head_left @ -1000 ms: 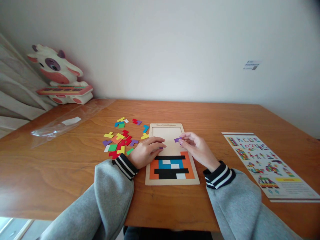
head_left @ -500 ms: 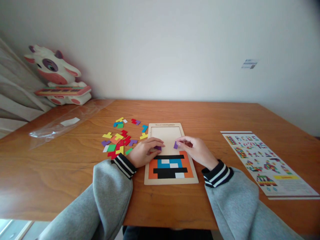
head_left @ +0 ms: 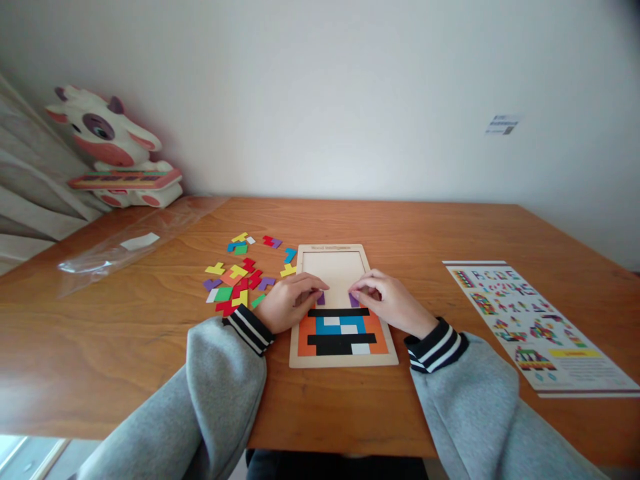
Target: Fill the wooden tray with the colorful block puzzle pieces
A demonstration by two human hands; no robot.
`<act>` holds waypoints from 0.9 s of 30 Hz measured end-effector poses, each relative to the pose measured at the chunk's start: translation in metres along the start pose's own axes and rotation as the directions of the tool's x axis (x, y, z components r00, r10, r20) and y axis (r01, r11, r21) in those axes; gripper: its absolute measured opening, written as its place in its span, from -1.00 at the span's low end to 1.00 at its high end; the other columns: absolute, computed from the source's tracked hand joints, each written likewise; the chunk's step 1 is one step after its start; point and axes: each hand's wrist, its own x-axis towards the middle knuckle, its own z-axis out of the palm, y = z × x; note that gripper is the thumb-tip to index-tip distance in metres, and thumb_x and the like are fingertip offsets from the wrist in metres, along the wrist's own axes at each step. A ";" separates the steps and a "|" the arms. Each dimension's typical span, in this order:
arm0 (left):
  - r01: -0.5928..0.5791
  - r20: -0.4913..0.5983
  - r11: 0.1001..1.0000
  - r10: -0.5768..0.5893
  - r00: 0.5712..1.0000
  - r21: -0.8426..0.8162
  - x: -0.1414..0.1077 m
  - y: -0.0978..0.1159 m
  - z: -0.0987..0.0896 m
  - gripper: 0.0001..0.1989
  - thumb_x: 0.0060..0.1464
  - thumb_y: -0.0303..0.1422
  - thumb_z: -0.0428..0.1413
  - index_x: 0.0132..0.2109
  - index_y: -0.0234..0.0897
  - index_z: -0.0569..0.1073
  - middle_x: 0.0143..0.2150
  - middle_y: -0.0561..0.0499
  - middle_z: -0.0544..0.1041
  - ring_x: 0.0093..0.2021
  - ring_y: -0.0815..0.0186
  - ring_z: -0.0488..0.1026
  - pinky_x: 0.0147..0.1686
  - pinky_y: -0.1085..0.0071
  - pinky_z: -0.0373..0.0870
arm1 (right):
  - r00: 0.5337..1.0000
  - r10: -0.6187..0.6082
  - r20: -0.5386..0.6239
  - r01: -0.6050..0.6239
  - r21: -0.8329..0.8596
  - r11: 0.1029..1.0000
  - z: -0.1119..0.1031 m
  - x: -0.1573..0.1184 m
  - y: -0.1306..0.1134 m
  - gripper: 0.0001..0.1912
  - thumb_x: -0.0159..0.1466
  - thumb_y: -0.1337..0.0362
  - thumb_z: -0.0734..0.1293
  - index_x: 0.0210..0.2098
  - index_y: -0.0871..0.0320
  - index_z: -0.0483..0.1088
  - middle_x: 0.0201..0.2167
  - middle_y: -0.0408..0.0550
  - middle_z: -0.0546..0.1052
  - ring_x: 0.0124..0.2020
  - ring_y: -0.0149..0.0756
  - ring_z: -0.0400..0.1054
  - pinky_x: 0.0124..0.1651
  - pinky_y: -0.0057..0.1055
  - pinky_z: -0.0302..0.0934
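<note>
A shallow wooden puzzle board (head_left: pixel 295 360) lies in front of me, its near half filled with orange, black, blue and white pieces. My left hand (head_left: pixel 293 300) reaches over its left side, fingertips pinched on a purple puzzle piece (head_left: pixel 321 299). Over the right side, my right hand (head_left: pixel 395 301) pinches another purple puzzle piece (head_left: pixel 355 300). Both purple pieces are just beyond the upper black bar (head_left: pixel 339 312), partly hidden by my fingers. Bare wood (head_left: pixel 333 267) shows in the far half of the board.
Loose coloured puzzle pieces (head_left: pixel 240 280) are scattered left of the board. A printed pattern sheet (head_left: pixel 535 320) lies to the right. Farther left are a clear plastic bag (head_left: pixel 135 247) and a cow-shaped toy keyboard (head_left: pixel 120 153) against the wall.
The left purple piece has turned from lying sideways to pointing toward me. The right purple piece has moved slightly nearer, down beside the filled rows. Both hands keep their pinch.
</note>
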 end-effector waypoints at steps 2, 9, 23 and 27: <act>0.008 0.006 1.000 -0.008 1.000 0.009 0.000 0.001 0.000 -0.81 0.30 -0.42 0.03 -0.04 -0.28 0.52 -0.12 -0.09 0.60 -0.24 0.34 0.54 -0.19 0.41 0.50 | 1.000 0.008 0.004 -0.008 -0.026 1.000 0.000 0.000 0.000 -0.72 0.30 0.03 0.36 -0.28 0.09 0.59 -0.28 -0.03 0.49 -0.35 -0.31 0.39 -0.22 -0.31 0.32; -0.004 0.018 0.999 0.003 1.000 0.049 0.001 -0.003 0.004 -0.83 0.24 -0.41 0.13 -0.03 -0.26 0.51 -0.17 -0.05 0.59 -0.20 0.31 0.54 -0.15 0.40 0.48 | 1.000 0.006 0.000 -0.006 -0.096 0.995 0.003 -0.001 -0.001 -0.82 0.26 0.12 0.41 -0.31 0.10 0.54 -0.27 -0.05 0.44 -0.31 -0.29 0.37 -0.18 -0.31 0.30; 0.022 0.022 0.999 -0.023 0.999 0.032 0.001 0.001 0.003 -0.83 0.23 -0.44 0.10 -0.06 -0.26 0.52 -0.22 -0.02 0.58 -0.34 0.37 0.50 -0.21 0.40 0.47 | 1.000 -0.001 -0.023 -0.001 -0.097 0.995 0.005 -0.001 0.004 -0.85 0.24 0.16 0.42 -0.34 0.11 0.48 -0.29 -0.08 0.43 -0.28 -0.29 0.40 -0.18 -0.32 0.32; 0.001 0.017 0.999 -0.002 1.000 0.037 0.000 0.000 0.003 -0.84 0.21 -0.44 0.13 -0.07 -0.26 0.52 -0.23 -0.02 0.59 -0.28 0.34 0.52 -0.19 0.38 0.46 | 1.000 -0.004 -0.020 0.002 -0.123 0.992 0.004 -0.001 0.002 -0.84 0.24 0.15 0.42 -0.35 0.11 0.47 -0.31 -0.08 0.42 -0.30 -0.28 0.38 -0.21 -0.31 0.30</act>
